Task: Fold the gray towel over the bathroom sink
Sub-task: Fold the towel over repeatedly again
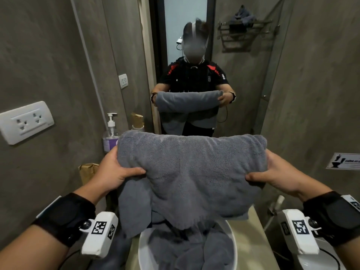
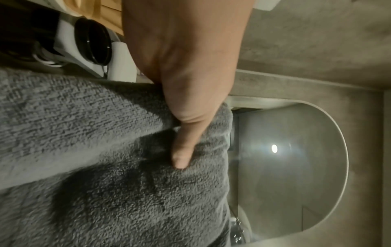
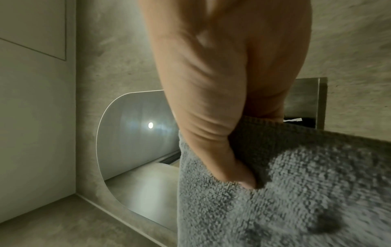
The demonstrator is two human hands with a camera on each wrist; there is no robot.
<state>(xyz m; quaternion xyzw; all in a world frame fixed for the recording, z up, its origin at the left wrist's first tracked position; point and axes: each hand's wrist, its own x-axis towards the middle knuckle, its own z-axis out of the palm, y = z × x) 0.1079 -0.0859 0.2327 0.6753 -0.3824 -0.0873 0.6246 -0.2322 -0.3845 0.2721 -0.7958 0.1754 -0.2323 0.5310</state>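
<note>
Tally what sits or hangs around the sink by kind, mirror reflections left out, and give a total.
Gray towel: 1
Pump bottle: 1
Brown paper bag: 1
Wall socket plate: 1
Wall sign: 1
Total: 5

Head view: left hand (image 1: 115, 170) fingers hidden behind gray towel (image 1: 191, 172), only thumb shows; same for right hand (image 1: 276, 172). Towel covers most of sink (image 1: 143, 248) bowl, basin cut off at 6 o'clock edge. Soap bottle (image 1: 111, 131) lower half hidden by towel at 10 o'clock. Sign (image 1: 344, 160) at 3 o'clock cut by frame, text too small to read. Face in mirror blurred. Left wrist: hand (image 2: 186, 70) cut off at 12 o'clock, fingers out of sight. Right wrist: hand (image 3: 222, 93) motion-blurred, thumb tip buried in pile
</note>
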